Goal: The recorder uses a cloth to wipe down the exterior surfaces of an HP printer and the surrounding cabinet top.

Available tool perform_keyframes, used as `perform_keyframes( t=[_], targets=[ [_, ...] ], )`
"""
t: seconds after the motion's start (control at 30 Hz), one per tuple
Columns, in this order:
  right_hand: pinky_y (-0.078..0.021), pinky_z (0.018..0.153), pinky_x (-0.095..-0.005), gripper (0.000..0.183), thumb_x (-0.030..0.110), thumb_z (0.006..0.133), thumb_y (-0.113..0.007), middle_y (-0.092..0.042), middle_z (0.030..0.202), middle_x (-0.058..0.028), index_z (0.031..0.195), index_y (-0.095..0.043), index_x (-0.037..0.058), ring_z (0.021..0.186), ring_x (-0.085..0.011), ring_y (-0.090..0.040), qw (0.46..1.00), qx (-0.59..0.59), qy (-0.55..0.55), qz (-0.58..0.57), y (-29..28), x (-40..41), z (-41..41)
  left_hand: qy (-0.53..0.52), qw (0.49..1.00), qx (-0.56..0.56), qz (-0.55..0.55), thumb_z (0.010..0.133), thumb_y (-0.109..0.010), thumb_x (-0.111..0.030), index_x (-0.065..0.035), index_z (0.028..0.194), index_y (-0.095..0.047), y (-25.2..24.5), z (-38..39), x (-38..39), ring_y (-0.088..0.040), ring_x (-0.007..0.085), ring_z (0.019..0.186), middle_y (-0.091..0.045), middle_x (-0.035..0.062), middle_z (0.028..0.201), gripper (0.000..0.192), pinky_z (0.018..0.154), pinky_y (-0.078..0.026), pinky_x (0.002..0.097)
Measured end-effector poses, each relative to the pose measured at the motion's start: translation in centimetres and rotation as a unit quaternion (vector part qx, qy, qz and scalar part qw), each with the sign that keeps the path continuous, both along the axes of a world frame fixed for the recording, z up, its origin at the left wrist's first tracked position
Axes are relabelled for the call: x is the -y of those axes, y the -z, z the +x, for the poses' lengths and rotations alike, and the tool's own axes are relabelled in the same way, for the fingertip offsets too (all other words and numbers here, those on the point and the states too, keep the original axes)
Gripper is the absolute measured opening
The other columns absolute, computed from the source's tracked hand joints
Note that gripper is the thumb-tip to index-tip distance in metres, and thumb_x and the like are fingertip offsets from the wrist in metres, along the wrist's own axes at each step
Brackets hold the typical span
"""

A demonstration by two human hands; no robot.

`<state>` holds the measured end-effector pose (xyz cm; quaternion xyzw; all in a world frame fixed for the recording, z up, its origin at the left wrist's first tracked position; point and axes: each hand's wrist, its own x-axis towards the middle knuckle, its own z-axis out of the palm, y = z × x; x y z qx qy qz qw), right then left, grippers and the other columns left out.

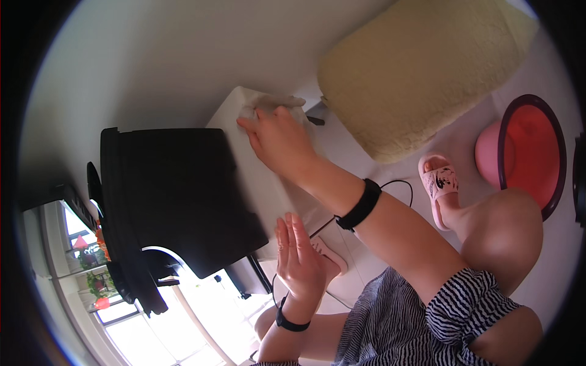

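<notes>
My right hand (283,139), with a black band on its forearm, presses a thin whitish cloth (270,101) onto the far end of a cream-coloured stand (256,169). The fingers are bent over the cloth, which partly hides the stand's surface. Lower in the view, my left hand (297,261) is raised with its fingers stretched out, by the near end of the stand; it holds nothing, and whether the fingertips touch the stand cannot be told. A black band is on its wrist. A large black appliance (178,183) stands beside my hands, on the left.
A beige fleecy cushion or cover (412,78) lies at the upper right. On the right are a red basin with a dark rim (531,151) and my slippered foot (440,183). A black cable (405,182) runs behind my forearm. Bright windows (151,338) show at the lower left.
</notes>
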<state>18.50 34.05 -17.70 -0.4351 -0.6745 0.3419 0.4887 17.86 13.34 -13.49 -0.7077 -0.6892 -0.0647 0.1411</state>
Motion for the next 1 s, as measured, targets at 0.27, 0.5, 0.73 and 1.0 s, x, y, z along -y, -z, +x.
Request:
perform_keyframes(
  t=[0.27,0.5,0.73,1.0],
  targets=[
    [-0.0474,0.09,-0.0407,0.035,0.026,0.101,-0.052,-0.069,0.099,-0.0095,0.134,-0.063,0.0231,0.094,-0.0302,-0.056,0.996,-0.022,-0.036,-0.078,2.1,-6.0,-3.2,0.008,1.0,-0.006,-0.009,0.089,-0.061,0.007,0.006,0.139,-0.05,0.3,-0.3,0.1,-0.058,0.0404,0.126,-0.062,0.0203,0.134,0.051,0.092,-0.059,0.0397],
    [-0.0343,0.109,-0.0395,0.05,0.042,0.105,-0.04,-0.069,0.119,-0.0119,0.148,-0.049,0.0187,0.113,-0.0269,-0.057,0.977,-0.112,-0.066,-0.171,5.1,-6.9,-4.2,0.017,1.0,-0.018,-0.014,0.089,-0.062,0.007,0.0059,0.137,-0.052,0.3,-0.8,0.1,-0.059,0.0398,0.125,-0.062,0.0204,0.133,0.049,0.092,-0.058,0.0396],
    [-0.0268,0.119,-0.042,0.058,0.051,0.103,-0.039,-0.057,0.141,-0.0168,0.152,-0.042,0.0215,0.132,-0.0418,-0.047,0.95,-0.073,-0.059,-0.299,10.8,-5.3,-3.4,0.018,0.999,-0.017,-0.021,0.088,-0.062,0.007,0.0056,0.136,-0.053,-0.1,-0.7,-0.1,-0.059,0.0406,0.125,-0.062,0.0218,0.132,0.049,0.094,-0.058,0.0403],
    [-0.0292,0.113,-0.0439,0.062,0.048,0.104,-0.032,-0.057,0.142,-0.015,0.152,-0.04,0.0096,0.127,-0.0391,-0.052,0.926,-0.007,-0.045,-0.375,14.5,-2.3,-2.0,0.017,0.999,-0.021,-0.022,0.087,-0.062,0.006,0.005,0.137,-0.052,0.0,-0.9,0.0,-0.059,0.0404,0.124,-0.062,0.021,0.133,0.051,0.095,-0.057,0.0403]
  ],
)
